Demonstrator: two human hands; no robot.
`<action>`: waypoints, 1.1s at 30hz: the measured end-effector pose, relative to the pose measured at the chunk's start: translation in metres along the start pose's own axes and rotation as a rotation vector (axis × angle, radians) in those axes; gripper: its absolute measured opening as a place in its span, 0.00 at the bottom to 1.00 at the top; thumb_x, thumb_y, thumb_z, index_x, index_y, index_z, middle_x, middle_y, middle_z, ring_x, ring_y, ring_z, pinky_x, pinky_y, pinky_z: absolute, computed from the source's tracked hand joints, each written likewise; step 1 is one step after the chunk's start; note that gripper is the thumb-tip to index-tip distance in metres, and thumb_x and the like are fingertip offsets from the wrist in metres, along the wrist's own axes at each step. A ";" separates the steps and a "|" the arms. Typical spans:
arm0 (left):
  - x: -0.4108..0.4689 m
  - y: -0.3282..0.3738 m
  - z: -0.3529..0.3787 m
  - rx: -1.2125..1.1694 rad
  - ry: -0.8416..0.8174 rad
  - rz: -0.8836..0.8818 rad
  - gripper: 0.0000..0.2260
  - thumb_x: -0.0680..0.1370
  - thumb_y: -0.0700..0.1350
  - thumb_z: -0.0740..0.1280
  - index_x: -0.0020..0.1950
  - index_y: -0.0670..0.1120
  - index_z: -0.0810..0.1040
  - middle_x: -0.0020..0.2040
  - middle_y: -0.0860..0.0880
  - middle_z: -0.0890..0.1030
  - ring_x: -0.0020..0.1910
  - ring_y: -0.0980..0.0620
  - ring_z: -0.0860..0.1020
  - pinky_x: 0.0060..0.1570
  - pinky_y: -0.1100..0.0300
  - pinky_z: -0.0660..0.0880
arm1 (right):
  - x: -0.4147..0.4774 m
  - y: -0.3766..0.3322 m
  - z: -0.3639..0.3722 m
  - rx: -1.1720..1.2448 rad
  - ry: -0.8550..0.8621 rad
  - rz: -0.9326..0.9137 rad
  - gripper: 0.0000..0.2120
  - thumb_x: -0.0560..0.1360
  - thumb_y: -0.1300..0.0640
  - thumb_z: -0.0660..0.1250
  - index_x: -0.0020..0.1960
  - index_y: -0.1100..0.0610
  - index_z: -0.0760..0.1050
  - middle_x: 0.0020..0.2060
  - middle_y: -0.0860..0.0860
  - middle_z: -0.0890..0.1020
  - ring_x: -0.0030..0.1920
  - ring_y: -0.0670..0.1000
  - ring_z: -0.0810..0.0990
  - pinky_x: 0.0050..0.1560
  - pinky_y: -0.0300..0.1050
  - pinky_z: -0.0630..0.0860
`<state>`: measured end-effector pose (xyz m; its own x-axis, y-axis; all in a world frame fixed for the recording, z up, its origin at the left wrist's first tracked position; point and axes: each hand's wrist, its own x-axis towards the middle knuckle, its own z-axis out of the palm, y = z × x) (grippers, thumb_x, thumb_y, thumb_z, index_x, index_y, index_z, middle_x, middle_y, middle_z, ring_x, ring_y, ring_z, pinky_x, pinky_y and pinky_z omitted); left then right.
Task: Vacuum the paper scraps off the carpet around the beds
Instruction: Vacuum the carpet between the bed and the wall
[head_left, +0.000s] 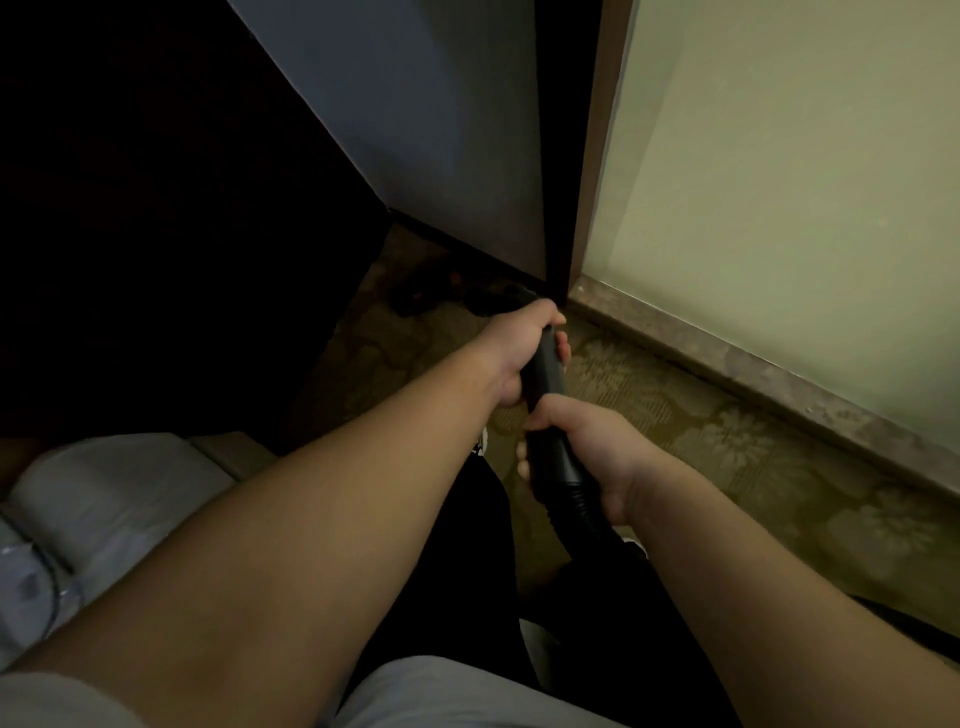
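Note:
Both my hands grip a black vacuum wand (546, 371) that points away from me toward a dark corner. My left hand (519, 348) is wrapped around the wand's upper part. Just behind it, my right hand (582, 457) clasps the wand where the ribbed black hose (582, 512) begins. The wand's far end disappears into shadow near the floor, so I cannot make out the nozzle. The patterned green-brown carpet (727, 457) runs under my hands. No paper scraps show in this dim view.
A pale wall (779, 182) with a mottled stone skirting (753, 364) runs along the right. A grey panel (426, 114) and brown door frame (592, 156) stand ahead. Dark furniture fills the left. White bedding (104, 499) lies at lower left. Dark objects (431, 293) lie in the corner.

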<state>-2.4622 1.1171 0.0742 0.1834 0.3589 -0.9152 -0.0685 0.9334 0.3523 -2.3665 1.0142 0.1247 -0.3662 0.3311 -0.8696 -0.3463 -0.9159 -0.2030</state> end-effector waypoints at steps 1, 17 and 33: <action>0.002 0.005 -0.001 0.011 0.003 0.010 0.07 0.78 0.44 0.65 0.40 0.45 0.71 0.31 0.50 0.74 0.30 0.54 0.74 0.37 0.58 0.73 | 0.003 -0.004 0.001 -0.015 0.005 -0.012 0.04 0.79 0.61 0.64 0.50 0.62 0.74 0.32 0.56 0.80 0.28 0.52 0.79 0.28 0.40 0.78; 0.039 0.002 -0.021 0.124 0.035 0.018 0.06 0.78 0.44 0.65 0.43 0.44 0.72 0.28 0.50 0.74 0.28 0.53 0.74 0.35 0.59 0.72 | 0.046 -0.001 0.013 0.079 -0.012 0.079 0.07 0.79 0.59 0.61 0.43 0.61 0.73 0.31 0.55 0.77 0.28 0.52 0.76 0.28 0.39 0.75; 0.004 -0.018 -0.031 0.042 0.052 0.005 0.11 0.78 0.47 0.65 0.36 0.45 0.71 0.30 0.49 0.73 0.29 0.52 0.73 0.38 0.58 0.72 | 0.009 0.010 0.021 -0.058 0.021 0.072 0.04 0.80 0.62 0.63 0.49 0.62 0.73 0.31 0.56 0.79 0.26 0.52 0.78 0.26 0.39 0.75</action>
<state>-2.4901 1.1017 0.0579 0.1319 0.3639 -0.9220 -0.0282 0.9312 0.3635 -2.3914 1.0126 0.1243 -0.3701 0.2601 -0.8918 -0.2691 -0.9489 -0.1650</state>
